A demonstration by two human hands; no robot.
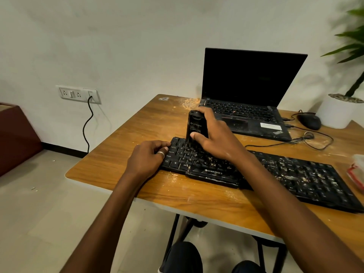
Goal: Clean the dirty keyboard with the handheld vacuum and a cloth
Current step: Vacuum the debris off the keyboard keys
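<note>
My right hand (214, 138) grips the black handheld vacuum (194, 126), fingers wrapped round its far side and thumb pressed on its front. The vacuum stands upright with its nozzle down on the left-hand keys of the black plastic keyboard (295, 174).

My left hand (146, 159), a silver ring on one finger, holds the keyboard's left end with its fingers curled over the outermost keys.

The keyboard lies slantwise along the near edge of the brown wooden table (126, 154), its left end toward the table's near left corner and its right end running toward the frame's right edge. Pale crumbs speckle its middle and right keys, while the keys at the left end look cleaner. More crumbs dust the tabletop in front of it.

Behind the vacuum, toward the far edge, an open black laptop (250, 85) sits with a dark screen and specks on its palm rest. A black wired mouse (309, 121) lies just to its right, beside a white plant pot (338, 111) at the far right. A patch of pale dust (190, 103) marks the table by the laptop's left corner.

At the right edge of the frame lies a white and red object (357, 170), cut off, which I cannot identify.

On the wall left of the table, a black cable (87, 125) hangs from a white socket panel (78, 94).
</note>
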